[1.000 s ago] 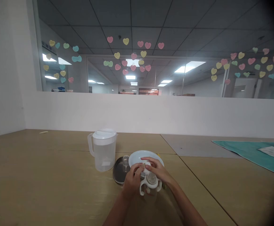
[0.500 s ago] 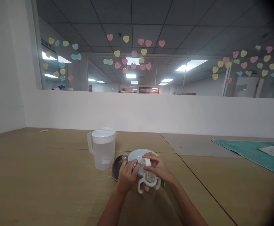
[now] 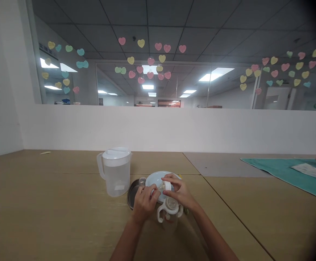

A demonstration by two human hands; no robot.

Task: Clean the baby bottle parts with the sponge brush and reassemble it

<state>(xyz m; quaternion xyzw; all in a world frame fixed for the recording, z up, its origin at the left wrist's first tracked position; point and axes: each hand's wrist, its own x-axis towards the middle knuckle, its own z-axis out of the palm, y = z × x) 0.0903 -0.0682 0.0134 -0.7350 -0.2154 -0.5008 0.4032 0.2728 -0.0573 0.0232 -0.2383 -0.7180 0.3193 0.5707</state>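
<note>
Change since earlier frames: both hands sit a little further left and lower in view; the small white piece stays pinched between them, raised slightly above the cup mouth; pitcher, plate and metal dish unmoved on the table; a reddish rounded object now visible at the far right edge.
Left hand [image 3: 144,201]: fingers curled, thumb and forefinger tips closed on the left side of the white ring piece [image 3: 165,186].
Right hand [image 3: 180,194]: fingers arched over from 3 o'clock, tips pinching the right and top of the same piece; lower fingers resting against the cup rim.
White ring piece: small, round, white, with a pale translucent centre; held at 12 o'clock of the cup, just above it; whether touching the cup cannot be told.
Two-handled cup [image 3: 169,212]: clear body, white collar with a loop handle on each side; upright on the table directly beneath the fingertips, at 6 o'clock of the plate.
Plate [image 3: 154,178]: pale blue-white, round, just behind the hands at 12 o'clock, its near part hidden by the fingers.
Metal dish [image 3: 132,189]: dark, shallow, round, at 10 o'clock of the left hand, partly under the plate edge; a small clear dome-shaped item [image 3: 142,180] standing in it.
Pitcher [image 3: 115,171]: translucent white, lidded, handle to the left, upright at 10 o'clock, near the dish.
Table [image 3: 52,203]: tan wood-look surface.
Teal mat [image 3: 283,172]: at 2 o'clock, well apart, bearing a paper sheet [image 3: 308,170].
</note>
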